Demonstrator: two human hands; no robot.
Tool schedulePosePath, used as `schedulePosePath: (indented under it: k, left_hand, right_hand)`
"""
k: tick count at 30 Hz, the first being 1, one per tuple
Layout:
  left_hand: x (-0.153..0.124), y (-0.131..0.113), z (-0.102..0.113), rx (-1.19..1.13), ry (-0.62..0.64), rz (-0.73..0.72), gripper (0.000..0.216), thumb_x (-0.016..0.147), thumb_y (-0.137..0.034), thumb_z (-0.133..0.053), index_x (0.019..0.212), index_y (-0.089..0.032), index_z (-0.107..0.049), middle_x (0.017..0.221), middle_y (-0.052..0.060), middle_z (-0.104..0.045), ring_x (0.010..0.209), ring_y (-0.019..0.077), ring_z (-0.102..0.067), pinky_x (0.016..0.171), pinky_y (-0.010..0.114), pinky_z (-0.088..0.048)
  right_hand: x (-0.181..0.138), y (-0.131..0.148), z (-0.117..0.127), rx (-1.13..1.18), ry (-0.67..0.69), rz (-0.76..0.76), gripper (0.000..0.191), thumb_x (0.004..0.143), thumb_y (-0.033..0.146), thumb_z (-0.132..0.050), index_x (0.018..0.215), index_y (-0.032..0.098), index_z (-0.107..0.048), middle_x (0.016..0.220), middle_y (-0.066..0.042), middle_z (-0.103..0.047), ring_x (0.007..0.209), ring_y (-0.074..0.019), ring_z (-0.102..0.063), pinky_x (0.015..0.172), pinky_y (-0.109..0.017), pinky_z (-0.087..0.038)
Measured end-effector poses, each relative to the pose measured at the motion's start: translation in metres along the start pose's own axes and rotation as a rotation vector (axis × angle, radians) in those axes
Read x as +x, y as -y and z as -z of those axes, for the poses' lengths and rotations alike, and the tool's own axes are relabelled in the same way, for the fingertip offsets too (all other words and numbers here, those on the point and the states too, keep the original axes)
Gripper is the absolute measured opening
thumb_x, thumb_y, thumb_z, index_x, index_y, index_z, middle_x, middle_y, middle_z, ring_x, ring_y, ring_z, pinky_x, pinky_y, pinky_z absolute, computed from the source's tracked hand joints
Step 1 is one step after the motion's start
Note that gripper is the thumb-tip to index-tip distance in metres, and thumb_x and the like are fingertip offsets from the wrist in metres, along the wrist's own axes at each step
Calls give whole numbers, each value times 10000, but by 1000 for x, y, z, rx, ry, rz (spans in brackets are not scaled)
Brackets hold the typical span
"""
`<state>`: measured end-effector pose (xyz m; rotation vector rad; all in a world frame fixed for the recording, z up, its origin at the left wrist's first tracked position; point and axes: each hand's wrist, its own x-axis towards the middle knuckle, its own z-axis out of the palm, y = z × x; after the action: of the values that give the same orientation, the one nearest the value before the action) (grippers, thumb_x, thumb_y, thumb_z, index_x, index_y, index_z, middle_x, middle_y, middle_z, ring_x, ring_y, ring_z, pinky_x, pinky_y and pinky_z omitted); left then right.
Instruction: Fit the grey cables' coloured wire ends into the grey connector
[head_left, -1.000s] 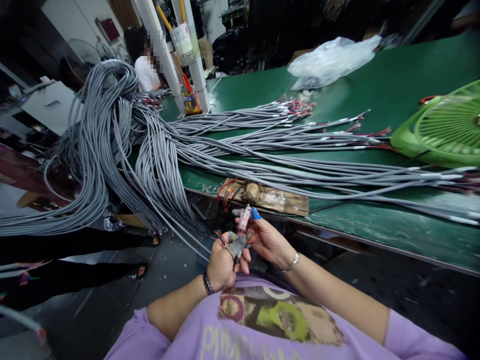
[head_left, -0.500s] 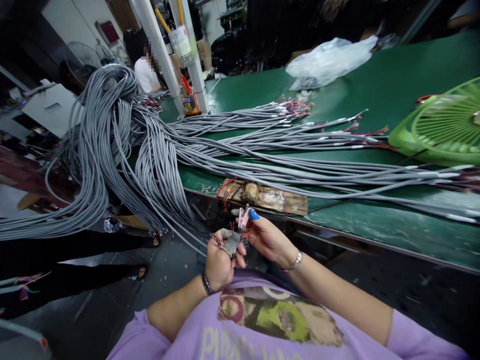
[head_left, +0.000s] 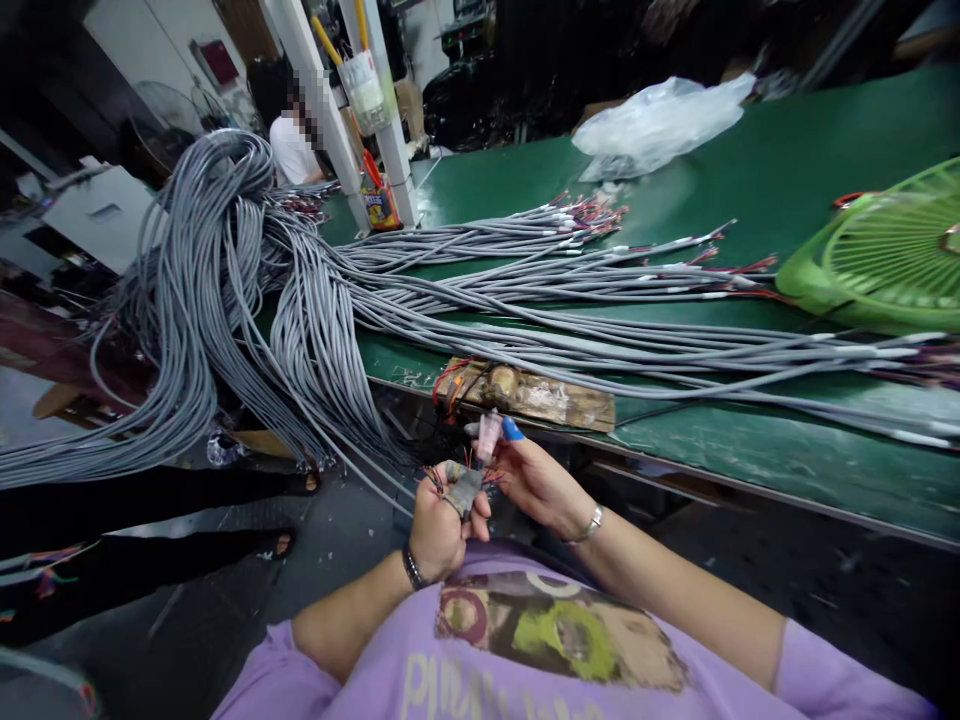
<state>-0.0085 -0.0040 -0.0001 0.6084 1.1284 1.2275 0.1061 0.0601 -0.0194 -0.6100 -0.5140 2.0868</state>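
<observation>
My left hand (head_left: 439, 530) is closed around the end of a grey cable, whose thin red and dark wires (head_left: 433, 478) stick out past the fingers. A worn grey wrapping (head_left: 463, 490) covers what looks like its thumb. Beside it, my right hand (head_left: 536, 485) pinches a pale pink clip (head_left: 489, 438) like a clothespin, held upright over the wires. Its thumb wears a blue finger cot (head_left: 512, 429). More fine wire ends (head_left: 491, 474) show between the two hands. The jaws of the clip are blurred and partly hidden.
A big bundle of grey cables (head_left: 300, 330) drapes over the green table (head_left: 750, 430). A wooden block (head_left: 555, 395) lies at its front edge. Farther off are a green fan (head_left: 885, 250), a plastic bag (head_left: 664, 125) and a white post (head_left: 390, 150). A person (head_left: 292, 150) sits behind.
The pink clip has turned slightly in my right hand and looks more blurred. My left hand stays nearly in place on the cable end.
</observation>
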Motion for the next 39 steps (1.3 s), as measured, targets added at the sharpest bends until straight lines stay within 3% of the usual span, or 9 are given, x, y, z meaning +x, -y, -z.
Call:
schedulePosePath:
  k: [6, 10, 15, 21, 30, 35, 39]
  left_hand:
    - [-6, 8, 12, 92, 26, -74, 313, 706, -417, -670, 662, -162, -494, 495, -26, -594, 291, 59, -470, 295, 145, -220]
    - [-5, 16, 19, 173, 71, -113, 288, 761, -406, -631, 673, -162, -507, 508, -30, -589, 317, 56, -483, 316, 146, -253]
    - [-5, 16, 19, 230, 122, -92, 278, 779, -408, -612, 692, -163, -513, 528, -29, -596, 327, 54, -484, 328, 149, -276]
    - [-8, 6, 16, 324, 217, -21, 304, 735, -401, -659, 629, -153, -518, 442, -28, -569, 303, 55, -463, 323, 152, -262]
    - [-5, 13, 13, 19, 30, -17, 275, 704, -383, -668, 678, -156, -515, 504, -12, -614, 301, 74, -507, 279, 139, -203]
    - [-5, 3, 10, -41, 23, -22, 266, 686, -367, -676, 695, -161, -508, 495, -13, -615, 291, 80, -503, 274, 136, -205]
    - [-5, -2, 5, -56, 38, 17, 277, 677, -371, -678, 692, -170, -488, 491, -13, -617, 289, 89, -507, 273, 137, -199]
  right_hand:
    - [-22, 7, 8, -307, 167, -174, 506, 710, 644, -571, 840, 156, -606, 766, -51, -606, 634, -127, -536, 563, -254, -438]
    - [-34, 5, 2, -599, 91, -49, 376, 678, 496, -695, 799, 158, -583, 663, 1, -584, 582, -102, -483, 543, -233, -373]
    - [-35, 3, -2, -669, 38, 76, 294, 703, 431, -689, 744, 155, -593, 637, 6, -582, 579, -104, -473, 560, -243, -362]
    - [-35, 3, -2, -666, 39, 74, 287, 679, 419, -706, 693, 155, -595, 620, 10, -590, 563, -107, -499, 579, -253, -390]
    - [-36, 0, -5, -632, -4, 76, 326, 664, 462, -708, 684, 164, -577, 560, 27, -558, 515, -99, -470, 533, -246, -355]
    - [-27, 1, 6, -412, -52, 43, 360, 703, 500, -671, 656, 155, -582, 567, 22, -546, 515, -82, -442, 542, -233, -378]
    - [-10, 4, 9, -194, -97, -49, 420, 684, 567, -653, 755, 153, -641, 697, -28, -611, 559, -99, -497, 540, -234, -425]
